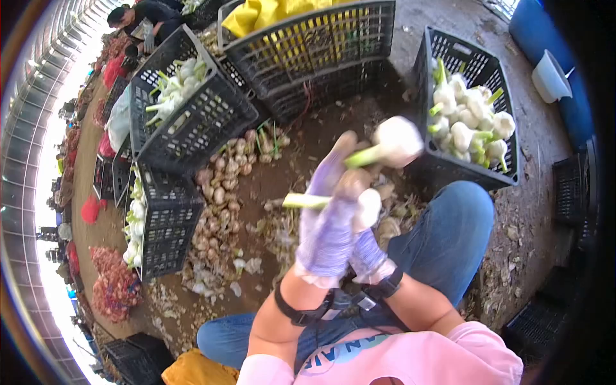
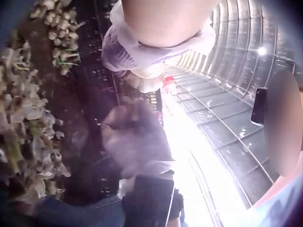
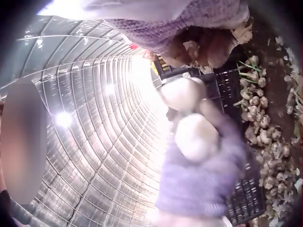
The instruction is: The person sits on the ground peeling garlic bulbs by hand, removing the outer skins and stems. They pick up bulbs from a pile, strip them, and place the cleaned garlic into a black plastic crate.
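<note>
My left hand [image 1: 326, 240], in a purple-and-white knit glove with soiled brown fingertips, grips two white garlic bulbs. One garlic bulb [image 1: 398, 141] with a short green stem stands out past the fingers; the second garlic bulb [image 1: 369, 208] lies against the palm side, its pale cut stem pointing left. Both bulbs also show in the right wrist view. Largely hidden behind the left hand in the head view is my gloved right hand [image 1: 368, 251]. Its fingers [image 3: 215, 49] look bent in the right wrist view, close to the bulbs; I cannot tell whether they hold anything.
Black crates of trimmed garlic stand at right [image 1: 471, 168] and left [image 1: 199, 125]. A yellow cloth [image 1: 263, 16] lies in the far crate. Loose garlic bulbs [image 1: 221, 192] and peelings [image 1: 282, 224] cover the ground before my bent knees. Another person [image 1: 151, 22] sits at the far left.
</note>
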`<state>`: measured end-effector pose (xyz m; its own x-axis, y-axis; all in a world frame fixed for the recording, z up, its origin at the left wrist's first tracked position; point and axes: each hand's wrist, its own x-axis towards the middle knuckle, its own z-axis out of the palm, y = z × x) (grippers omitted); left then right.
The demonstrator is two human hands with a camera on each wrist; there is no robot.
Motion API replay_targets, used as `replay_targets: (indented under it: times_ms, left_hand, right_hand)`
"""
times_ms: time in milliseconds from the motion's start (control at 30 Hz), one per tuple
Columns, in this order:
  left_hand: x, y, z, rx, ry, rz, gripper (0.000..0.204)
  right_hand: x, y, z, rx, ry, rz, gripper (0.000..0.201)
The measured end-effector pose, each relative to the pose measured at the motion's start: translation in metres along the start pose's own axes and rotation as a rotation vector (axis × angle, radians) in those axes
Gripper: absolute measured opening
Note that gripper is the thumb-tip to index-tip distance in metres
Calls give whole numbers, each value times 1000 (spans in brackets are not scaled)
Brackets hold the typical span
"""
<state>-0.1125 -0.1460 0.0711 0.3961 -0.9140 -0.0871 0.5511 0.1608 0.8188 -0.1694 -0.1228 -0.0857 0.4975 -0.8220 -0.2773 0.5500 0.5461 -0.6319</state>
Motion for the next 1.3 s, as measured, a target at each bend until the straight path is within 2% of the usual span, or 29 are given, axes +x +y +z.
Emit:
replay_targets:
  times_ms: [33,67,133,200,300,367,400,433,467,500,533,600,633,700,800,833,900,933,1000,1033,1067,1100,1167,1200,1233,1267,1300]
  left_hand:
    - [12,4,17,-49,-63,25,68]
    - [25,10,26,-105,-111,16,70]
    - [37,12,18,-107,-63,-84,67]
    - [45,-1,-23,-156,11,-203,65]
    - [40,-19,-102,-190,204,-303,51]
    - [51,11,-123,-175,321,-238,25]
    - [75,31,-132,-404,272,-93,17]
    - [89,70,-126,-473,140,35,16]
    - [95,101,-119,-232,182,200,18]
    - [99,126,-122,-215,95,282,23]
    - [103,136,-136,-108,194,353,31]
    - [104,137,-155,16,284,355,43]
    - [100,129,-169,130,302,348,51]
    - [103,99,-200,247,400,150,47]
    - [118,46,-245,731,362,-162,43]
    - [127,25,-258,884,370,-207,40]
    - [154,-30,-323,1164,354,-79,45]
    - [166,-34,-324,1159,352,-89,45]
    - [188,-35,-321,1686,429,33,50]
    - [197,-37,-326,1680,427,23,50]
    - [206,-40,-332,1785,427,115,51]
    - [215,-44,-339,1889,428,209,52]
    - [235,-54,-358,1945,462,203,50]
    - [245,-55,-366,1943,390,148,51]
    - [252,-57,-372,1937,322,95,51]
    - [256,-61,-375,2065,366,203,47]
    - [263,-71,-386,2058,369,192,47]
  right_hand:
    - [-3,-10,2,-147,-9,94,41]
    - [-3,-17,0,-151,-27,94,37]
    - [-2,-22,-7,-167,-41,98,30]
    - [-4,-28,3,-215,37,104,19]
    - [-2,-16,-3,-255,99,127,22]
    - [-1,-8,-9,-283,79,182,24]
    - [-1,-6,-9,-314,87,226,26]
    - [1,-5,-6,-317,89,241,26]
    - [3,-7,-2,-333,52,273,27]
    - [4,-8,0,-350,17,306,28]
    - [6,-6,0,-343,-1,324,28]
    - [12,-4,2,-353,26,354,27]
    - [14,-1,3,-358,50,377,27]
    - [16,8,1,-356,112,369,27]
    - [22,23,-5,-360,195,362,27]
    - [25,28,-7,-361,211,362,28]
    - [41,41,-15,-365,179,385,31]
    - [53,47,-13,-432,201,362,34]
    - [84,54,8,-492,211,271,43]
    - [108,61,15,-499,170,235,47]
    - [135,70,17,-506,130,197,51]
    - [167,88,12,-610,94,135,55]
    - [235,123,9,-838,23,27,62]
    - [268,133,17,-963,-14,-21,64]
    - [299,138,26,-1211,-40,-17,64]
    - [326,141,35,-1457,-69,-12,65]
    - [347,146,44,-1593,-48,-18,60]
